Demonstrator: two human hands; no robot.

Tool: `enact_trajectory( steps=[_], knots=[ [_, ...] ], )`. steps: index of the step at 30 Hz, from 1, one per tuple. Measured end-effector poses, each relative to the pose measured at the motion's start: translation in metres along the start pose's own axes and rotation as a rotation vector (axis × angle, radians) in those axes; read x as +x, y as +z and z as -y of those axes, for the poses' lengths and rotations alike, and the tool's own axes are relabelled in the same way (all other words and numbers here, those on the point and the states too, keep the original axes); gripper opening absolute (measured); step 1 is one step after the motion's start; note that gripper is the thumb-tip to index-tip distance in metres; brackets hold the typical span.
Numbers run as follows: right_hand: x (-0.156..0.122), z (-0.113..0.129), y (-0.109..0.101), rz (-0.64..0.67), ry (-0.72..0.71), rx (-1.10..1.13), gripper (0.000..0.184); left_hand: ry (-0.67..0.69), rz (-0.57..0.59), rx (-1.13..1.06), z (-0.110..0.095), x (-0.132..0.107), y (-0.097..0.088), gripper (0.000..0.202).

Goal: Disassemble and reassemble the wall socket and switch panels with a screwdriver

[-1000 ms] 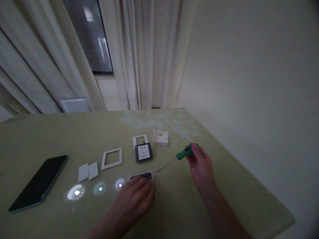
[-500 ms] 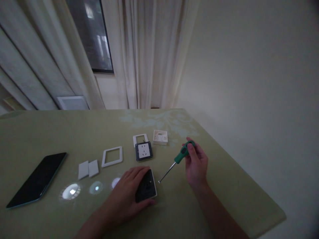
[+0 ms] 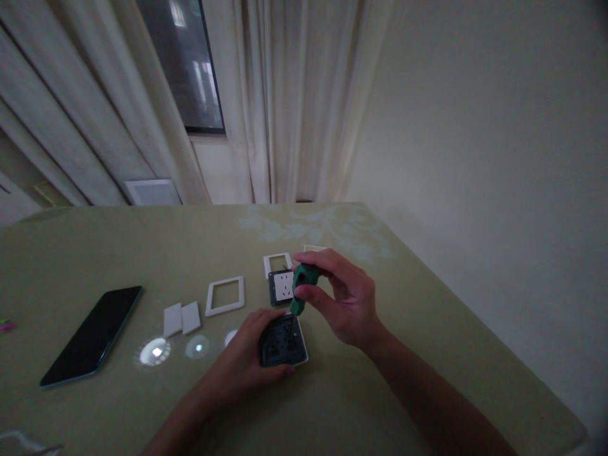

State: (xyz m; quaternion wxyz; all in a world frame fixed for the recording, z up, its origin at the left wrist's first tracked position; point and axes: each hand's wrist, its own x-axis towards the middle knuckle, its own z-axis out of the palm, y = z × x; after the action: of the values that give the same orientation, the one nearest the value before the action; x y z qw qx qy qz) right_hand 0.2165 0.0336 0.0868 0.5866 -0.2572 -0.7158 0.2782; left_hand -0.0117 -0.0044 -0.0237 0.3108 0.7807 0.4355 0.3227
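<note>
My left hand is closed around the left side of a wall switch, whose dark back faces up inside a white rim. In my right hand is a green-handled screwdriver, gripped between thumb and fingers. It stands nearly upright over the switch, its shaft pointing down into the dark back. Whether the tip touches a screw I cannot tell. Just behind lies a socket panel, white in a dark frame and partly covered by the screwdriver handle.
A white frame and a smaller white frame lie on the green tablecloth. My right hand mostly hides a white box. Two white plates lie left, beside a black tablet. A wall borders the table's right.
My right hand has moved left and tipped the screwdriver from a slant to nearly upright over the switch. My left hand still holds the switch. The whole view has shifted slightly.
</note>
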Motion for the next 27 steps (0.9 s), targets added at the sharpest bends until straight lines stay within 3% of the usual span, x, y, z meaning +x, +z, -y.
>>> enact_trajectory(
  steps=[16,27],
  knots=[
    [-0.002,-0.014,-0.009,0.041,0.079,-0.039,0.036,-0.009,0.006,0.037,-0.003,0.001,0.006,0.077],
    [-0.001,-0.017,-0.012,-0.021,0.147,0.006,0.036,-0.025,0.022,0.027,-0.005,0.002,0.005,0.076]
  ],
)
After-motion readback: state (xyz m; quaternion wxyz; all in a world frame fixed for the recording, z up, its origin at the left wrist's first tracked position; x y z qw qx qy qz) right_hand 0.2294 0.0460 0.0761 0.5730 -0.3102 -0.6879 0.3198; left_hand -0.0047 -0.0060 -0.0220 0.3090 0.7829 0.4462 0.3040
